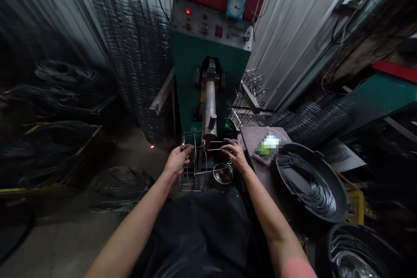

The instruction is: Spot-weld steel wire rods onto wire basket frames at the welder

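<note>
Steel wire is occupying both hands at the middle of the view. The left hand (177, 160) is closing around one side of a round wire cage frame (194, 173), its fingers curled over the wire. The cage is standing upright just in front of a green spot-welding machine (208, 39), close under a thick steel electrode arm (210, 113). The right hand (235, 155) is reaching in from the other side and appears to be pinching a thin straight wire (215, 149) between fingers and thumb, though the dim view leaves that grip a little uncertain. The far end of the wire is meeting the cage.

Just below the hands, a small steel bowl (223, 173) is sitting beside the cage. To the right, a brown worktop (257, 132) is carrying a blurred packet (269, 145) near its far edge, and a black round tub (293, 150) is holding curved wire hoops along its right side. A second black tub (332, 243) is sitting in the lower right corner of the view. Bent wire racks (250, 91) are lying stacked beside the machine, and wire mesh (137, 52) is standing at its left.
</note>
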A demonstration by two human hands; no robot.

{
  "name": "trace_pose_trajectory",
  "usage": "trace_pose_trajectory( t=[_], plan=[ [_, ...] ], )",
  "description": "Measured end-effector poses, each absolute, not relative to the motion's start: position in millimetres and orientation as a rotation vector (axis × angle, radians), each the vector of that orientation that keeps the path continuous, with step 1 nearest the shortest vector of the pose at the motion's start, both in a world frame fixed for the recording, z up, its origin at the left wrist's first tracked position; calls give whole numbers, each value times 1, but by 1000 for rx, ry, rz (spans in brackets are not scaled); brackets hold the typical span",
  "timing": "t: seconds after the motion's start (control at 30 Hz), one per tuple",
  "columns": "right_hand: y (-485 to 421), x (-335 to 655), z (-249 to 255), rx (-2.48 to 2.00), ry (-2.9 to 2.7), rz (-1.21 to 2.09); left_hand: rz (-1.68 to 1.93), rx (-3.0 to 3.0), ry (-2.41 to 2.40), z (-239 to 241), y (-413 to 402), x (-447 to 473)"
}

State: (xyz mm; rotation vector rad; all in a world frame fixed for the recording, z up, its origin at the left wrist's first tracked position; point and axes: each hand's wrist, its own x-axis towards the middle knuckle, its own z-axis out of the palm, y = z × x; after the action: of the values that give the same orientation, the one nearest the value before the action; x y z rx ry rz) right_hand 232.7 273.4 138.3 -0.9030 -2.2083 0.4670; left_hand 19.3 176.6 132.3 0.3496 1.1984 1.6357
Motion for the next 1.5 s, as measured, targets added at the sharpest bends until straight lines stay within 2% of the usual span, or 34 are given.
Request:
trace_pose_trajectory(
  t=[0.13, 0.2, 0.33, 0.4, 0.5, 0.6, 0.7, 0.77, 0.83, 0.97, 1.03, 1.17, 1.23, 1.33, 1.5],
  plan=[
    [226, 240, 137, -1006, -1931, 422, 1627, 352, 1178, 135, 161, 26],
    [184, 242, 124, -997, -1909, 636, 1622, 343, 1174, 136, 147, 33],
    [98, 236, 97, -830, -2043, 1286, 1601, 335, 1154, 140, 116, 47],
    [75, 231, 99, -771, -1979, 1446, 1560, 368, 1117, 146, 98, 49],
    [70, 228, 132, -791, -1700, 1554, 1535, 574, 1123, 157, 62, 42],
    [84, 232, 183, -809, -1482, 1652, 1587, 1110, 1323, 159, 19, 32],
    [95, 233, 224, -814, -1327, 1774, 1348, 1785, 1360, 147, -16, 30],
    [99, 228, 239, -815, -1204, 1883, 1204, 2037, 1314, 134, -31, 36],
    [101, 218, 245, -836, -1095, 1993, 1209, 2022, 1333, 123, -41, 45],
    [122, 212, 250, -920, -1156, 2155, 1343, 1572, 1374, 120, -50, 60],
    [143, 230, 249, -986, -1358, 2072, 1418, 1348, 1375, 128, -51, 63],
    [184, 314, 233, -1192, -1696, 1315, 1587, 893, 1352, 143, -46, 60],
    [191, 356, 215, -1306, -1758, 1112, 1601, 724, 1266, 144, -42, 58],
    [184, 392, 179, -1342, -1801, 1097, 1605, 609, 1135, 140, -35, 56],
    [175, 387, 138, -1148, -1905, 1031, 1597, 504, 1121, 138, -26, 58]
  ],
)
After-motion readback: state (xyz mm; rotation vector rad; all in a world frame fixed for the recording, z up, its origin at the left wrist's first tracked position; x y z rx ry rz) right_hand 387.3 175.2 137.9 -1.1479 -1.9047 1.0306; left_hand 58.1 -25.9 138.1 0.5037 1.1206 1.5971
